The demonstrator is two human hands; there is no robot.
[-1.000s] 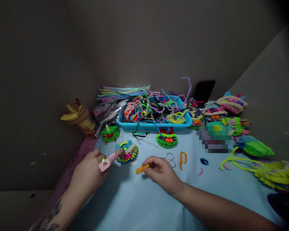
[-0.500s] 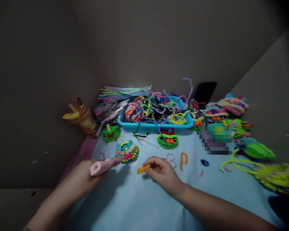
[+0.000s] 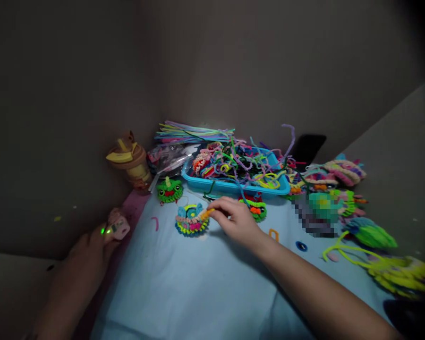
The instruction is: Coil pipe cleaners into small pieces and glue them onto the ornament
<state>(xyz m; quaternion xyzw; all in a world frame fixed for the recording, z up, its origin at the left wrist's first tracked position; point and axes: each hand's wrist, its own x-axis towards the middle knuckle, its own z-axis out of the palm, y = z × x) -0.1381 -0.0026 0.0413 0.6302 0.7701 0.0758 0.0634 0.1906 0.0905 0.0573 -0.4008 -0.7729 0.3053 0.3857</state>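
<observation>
My right hand point(image 3: 233, 219) is closed, pinching a short twisted orange chenille piece point(image 3: 207, 214) between thumb and fingertips. That piece meets the right edge of a round chenille face point(image 3: 191, 227) in blue, yellow and pink, which lies on the cloth; whether they touch, I cannot tell. Off the table's left edge, my left hand point(image 3: 88, 252) is wrapped round a pale pink glue gun point(image 3: 119, 229) with two green lights on it. Behind the round face sits a green chenille frog face point(image 3: 170, 191). Another green face point(image 3: 258, 210) is partly covered by my right hand.
A blue tray point(image 3: 237, 185) heaped with chenille stems stands at the back, beside a plastic bag point(image 3: 173, 158). A brown cup point(image 3: 131, 163) is at the back left. Rightward lie an orange loop point(image 3: 274, 234), a dark blue oval point(image 3: 301, 246) and several chenille pieces point(image 3: 400, 276).
My left hand has swung left and down with the glue gun, away from the round face. My right hand has carried the orange piece up to that face's edge. The view has shifted slightly.
</observation>
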